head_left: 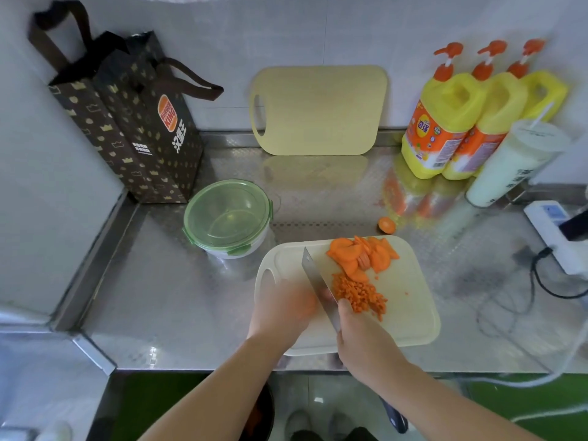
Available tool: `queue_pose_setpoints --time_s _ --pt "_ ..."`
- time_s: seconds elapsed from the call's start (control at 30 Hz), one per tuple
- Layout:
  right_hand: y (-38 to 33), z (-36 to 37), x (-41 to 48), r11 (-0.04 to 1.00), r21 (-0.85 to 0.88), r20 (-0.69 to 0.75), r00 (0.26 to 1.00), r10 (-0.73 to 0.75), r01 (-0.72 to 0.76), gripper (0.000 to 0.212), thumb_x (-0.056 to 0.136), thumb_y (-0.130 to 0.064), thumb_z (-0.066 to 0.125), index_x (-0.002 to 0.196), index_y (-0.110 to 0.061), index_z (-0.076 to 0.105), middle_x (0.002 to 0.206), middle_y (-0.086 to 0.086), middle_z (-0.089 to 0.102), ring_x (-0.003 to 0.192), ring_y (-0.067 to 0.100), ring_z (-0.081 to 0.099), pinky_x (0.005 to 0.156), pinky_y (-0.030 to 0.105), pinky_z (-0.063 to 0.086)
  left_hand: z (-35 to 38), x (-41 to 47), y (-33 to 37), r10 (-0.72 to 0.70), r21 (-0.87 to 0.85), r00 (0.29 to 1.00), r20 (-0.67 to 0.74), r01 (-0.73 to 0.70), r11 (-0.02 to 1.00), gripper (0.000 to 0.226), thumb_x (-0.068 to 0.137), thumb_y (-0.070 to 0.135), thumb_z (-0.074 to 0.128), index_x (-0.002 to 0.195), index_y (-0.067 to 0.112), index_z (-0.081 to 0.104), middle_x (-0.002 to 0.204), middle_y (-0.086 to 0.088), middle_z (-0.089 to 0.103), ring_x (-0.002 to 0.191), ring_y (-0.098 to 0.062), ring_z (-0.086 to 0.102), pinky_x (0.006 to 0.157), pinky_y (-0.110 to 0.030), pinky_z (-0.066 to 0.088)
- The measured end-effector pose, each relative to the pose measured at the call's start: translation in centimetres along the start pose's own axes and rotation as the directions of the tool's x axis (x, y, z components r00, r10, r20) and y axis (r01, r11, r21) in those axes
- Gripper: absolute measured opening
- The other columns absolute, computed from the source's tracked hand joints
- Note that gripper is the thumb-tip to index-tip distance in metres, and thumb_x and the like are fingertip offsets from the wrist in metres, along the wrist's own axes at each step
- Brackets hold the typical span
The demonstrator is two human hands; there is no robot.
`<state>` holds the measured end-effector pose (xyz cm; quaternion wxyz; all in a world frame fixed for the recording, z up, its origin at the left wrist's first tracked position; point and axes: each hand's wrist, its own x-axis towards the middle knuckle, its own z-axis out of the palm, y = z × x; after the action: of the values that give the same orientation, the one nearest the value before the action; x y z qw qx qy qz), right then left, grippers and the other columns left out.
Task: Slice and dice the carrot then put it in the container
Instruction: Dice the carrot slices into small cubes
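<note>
A: Found the carrot slices [362, 254] piled at the top edge of the cutting board [410, 313], centre-right of frame. Just below, touching them, a heap of diced carrot [359, 294].

B: Noted. How far along?

A: Judged about midway. Apparently done with slicing and only partway through dicing, with a good stack of slices left. Nothing orange visible through the container [235, 251], left of the board, under its green lid [227, 211]. No transfer yet.

B: And the hands?

A: Found the right hand [359, 332] wrapped round the knife [315, 281] at the heel of the blade, just left of the dice. Found the left hand [286, 305] left of the blade, badly smeared by motion, with an orange blur under the fingers. Impossible to tell the grip.

B: Anything else obscured?

A: Knife handle buried in the right hand. Stray carrot end [386, 225] off the board, on the counter [165, 281] above the slices. Unclear whether clipped shut or merely resting, that lid. Dark shape [396, 416] under the right forearm at the bottom of frame, unidentified.
</note>
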<state>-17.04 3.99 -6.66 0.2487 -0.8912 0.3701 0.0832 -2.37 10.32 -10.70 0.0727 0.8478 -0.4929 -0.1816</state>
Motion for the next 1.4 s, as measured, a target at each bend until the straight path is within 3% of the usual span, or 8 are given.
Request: queue_pose_setpoints --time_s 0.53,0.73,0.8,0.87,0.97,1.07,1.17,1.4 --pt "-0.5 0.7 0.7 0.998 0.034 0.027 0.999 0.043 -0.044 0.019 0.095 -0.006 0.038 0.110 -0.018 0.035 0.071 -0.006 0.049 0.066 0.015 0.056 0.057 0.023 0.044 0.2 1.3 0.4 -0.121 -0.163 0.992 0.019 0.122 0.979 0.041 0.084 0.034 0.066 0.122 0.022 0.055 0.121 0.002 0.051 0.113 -0.018 0.047 0.090 -0.029 0.045" --pt "0.0 -0.2 0.1 0.993 -0.110 -0.102 0.993 -0.051 0.040 0.040 0.096 -0.011 0.040 0.134 -0.019 0.031 0.100 -0.007 0.058 0.075 0.012 0.058 0.060 0.022 0.042 0.5 0.7 -0.1 -0.100 -0.134 0.995 0.028 0.103 0.986 0.046 0.083 0.041 0.066 0.122 0.023 0.052 0.122 0.003 0.045 0.117 -0.018 0.044 0.095 -0.031 0.044" --pt "0.1 -0.2 -0.2 0.965 -0.241 -0.155 0.978 -0.143 0.103 0.059 0.086 -0.013 0.057 0.140 -0.019 0.033 0.114 -0.005 0.058 0.073 0.017 0.064 0.047 0.021 0.030 0.5 0.6 -0.2 -0.106 -0.118 0.994 0.023 0.108 0.987 0.045 0.085 0.041 0.065 0.123 0.023 0.051 0.122 0.002 0.045 0.118 -0.018 0.044 0.095 -0.032 0.045" --pt "-0.1 -0.1 -0.6 0.943 -0.323 -0.157 0.978 -0.136 0.079 0.077 0.049 -0.015 0.086 0.121 -0.018 0.058 0.089 -0.001 0.065 0.041 0.017 0.054 0.042 0.018 -0.001 0.6 0.7 -0.2 -0.122 -0.114 0.992 0.007 0.122 0.986 0.044 0.086 0.040 0.063 0.124 0.022 0.051 0.123 0.002 0.046 0.119 -0.018 0.045 0.092 -0.031 0.047" --pt "-0.2 0.8 -0.6 0.950 -0.299 -0.209 0.965 -0.159 0.092 0.092 0.019 -0.014 0.089 0.106 -0.020 0.057 0.067 -0.001 0.061 0.025 0.014 0.035 0.051 0.019 -0.011 0.7 0.7 0.0 -0.141 -0.134 0.990 -0.009 0.138 0.981 0.045 0.086 0.040 0.062 0.126 0.022 0.050 0.125 0.005 0.048 0.116 -0.017 0.047 0.088 -0.031 0.049" --pt "-0.9 0.1 -1.1 0.961 -0.254 -0.076 0.989 -0.129 0.106 0.084 0.049 -0.016 0.086 0.122 -0.020 0.043 0.088 -0.003 0.063 0.040 0.017 0.051 0.043 0.021 0.001 0.9 0.6 0.0 -0.137 -0.139 0.990 -0.024 0.133 0.981 0.044 0.085 0.040 0.063 0.124 0.023 0.052 0.124 0.005 0.048 0.113 -0.017 0.049 0.087 -0.031 0.049" --pt "-0.6 -0.3 -1.2 0.992 -0.080 -0.135 0.985 -0.104 0.094 0.054 0.092 -0.010 0.047 0.140 -0.022 0.026 0.112 -0.008 0.058 0.080 0.018 0.063 0.057 0.026 0.042 0.8 0.3 0.0 -0.097 -0.177 0.994 -0.054 0.086 0.980 0.046 0.085 0.039 0.063 0.126 0.023 0.050 0.125 0.006 0.046 0.118 -0.016 0.044 0.093 -0.029 0.045" --pt "-0.9 -0.9 -1.1 0.999 -0.030 -0.174 0.984 -0.033 0.028 0.047 0.099 -0.014 0.036 0.144 -0.020 0.023 0.115 -0.005 0.058 0.095 0.013 0.061 0.069 0.021 0.040 0.8 -0.3 0.4 -0.008 -0.144 0.991 -0.133 -0.012 0.989 0.031 0.090 0.040 0.056 0.117 0.025 0.053 0.119 0.011 0.053 0.110 -0.011 0.050 0.080 -0.022 0.041"
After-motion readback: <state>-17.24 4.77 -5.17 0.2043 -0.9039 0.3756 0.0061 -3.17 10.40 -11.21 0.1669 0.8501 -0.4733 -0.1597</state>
